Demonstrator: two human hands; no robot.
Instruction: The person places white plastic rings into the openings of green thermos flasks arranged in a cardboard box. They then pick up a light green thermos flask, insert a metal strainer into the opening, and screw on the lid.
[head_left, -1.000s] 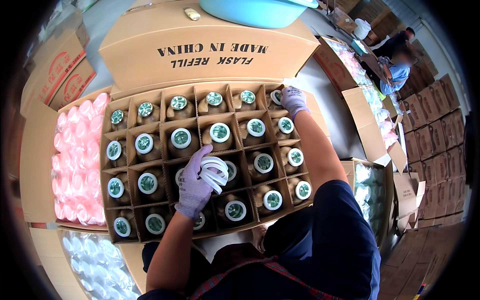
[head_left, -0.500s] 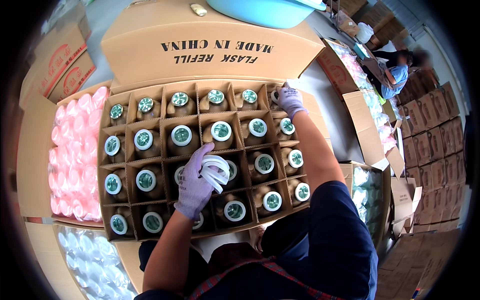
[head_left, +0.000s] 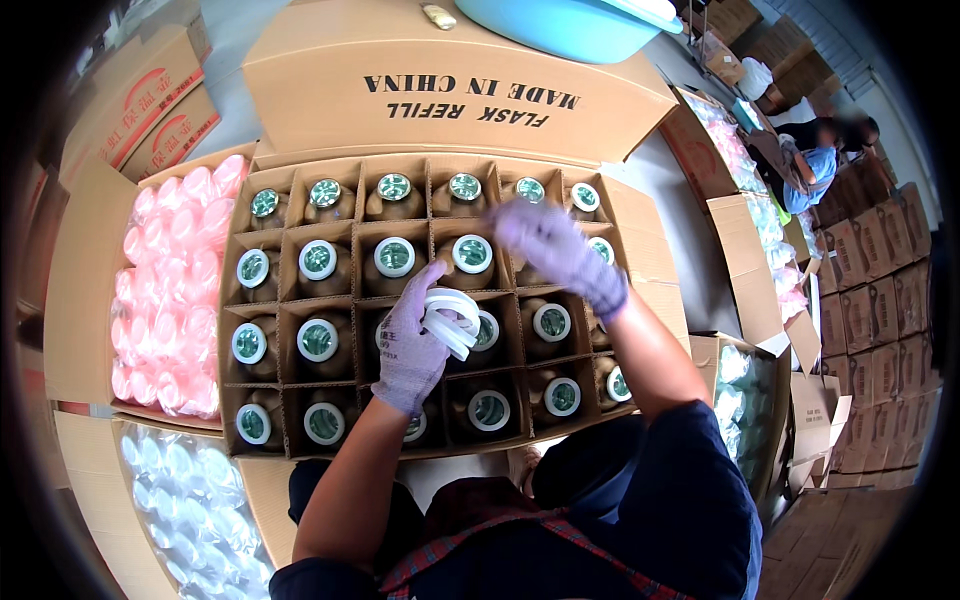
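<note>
1. Lilac-gloved right hand (head_left: 555, 250) has pulled back from the far right corner of the carton (head_left: 420, 310), where it sat half a second and a second ago. It is now motion-blurred over the second row of cells, fingers spread loosely, grasping nothing that can be seen.
2. Left hand (head_left: 415, 345) sits in about the same spot as before, over the carton's middle. It is closed around a stack of white rings (head_left: 452, 318), thumb on top.
3. White rings are thin, smooth and plastic-looking, fanned slightly, held just above the third row of cells.
4. Carton is brown corrugated cardboard split by a cardboard grid into square cells. Each cell holds one flask refill (head_left: 394, 257), standing upright.
5. Flask refills have rounded, shiny, brownish mirrored shoulders. Most show a white ring round a green-tinted mouth. Back-row ones (head_left: 393, 187) show no white ring, only a darker rim.
6. Far flap (head_left: 450, 90) of the carton is folded open and flat, with dark print on it.
7. Pink bubble-like wrapped pieces (head_left: 170, 290) fill an open box to the left, glossy and rounded. Clear ones (head_left: 195, 510) lie below it.
8. Turquoise plastic basin (head_left: 580, 25) sits past the flap.
9. Another person (head_left: 815, 160) is bent over boxes at far right.
</note>
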